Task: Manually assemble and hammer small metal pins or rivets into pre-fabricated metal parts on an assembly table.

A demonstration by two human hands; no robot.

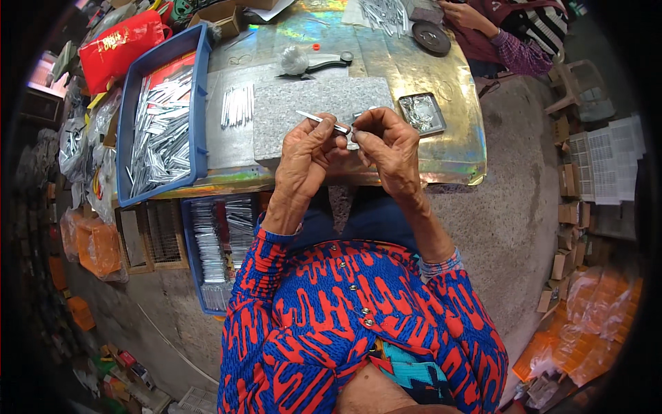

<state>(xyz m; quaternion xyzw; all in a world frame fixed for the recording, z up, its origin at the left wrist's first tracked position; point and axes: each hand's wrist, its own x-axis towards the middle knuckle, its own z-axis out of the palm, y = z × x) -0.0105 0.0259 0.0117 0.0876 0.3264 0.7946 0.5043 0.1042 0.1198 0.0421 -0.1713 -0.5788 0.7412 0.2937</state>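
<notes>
Between thumb and fingers my left hand (307, 153) holds a slim silvery metal strip (318, 119), tilted over a grey speckled slab (279, 110). My right hand (392, 146) is closed in a pinch at the strip's right end; what its fingertips hold is too small to make out. A small square tin (440, 125) of thin metal bits stands just right of that hand. Left of the slab, similar strips (238, 107) lie side by side in a row. Farther left, a blue tray (200, 131) holds a heap of loose strips.
Beyond the slab lie a black-handled tool (329, 65), a crumpled plastic ball (294, 61) and a small red ring (316, 47). A black disc (432, 38) and more strips (385, 15) are near a co-worker's hand (470, 17). Below the table stands another blue tray (189, 241).
</notes>
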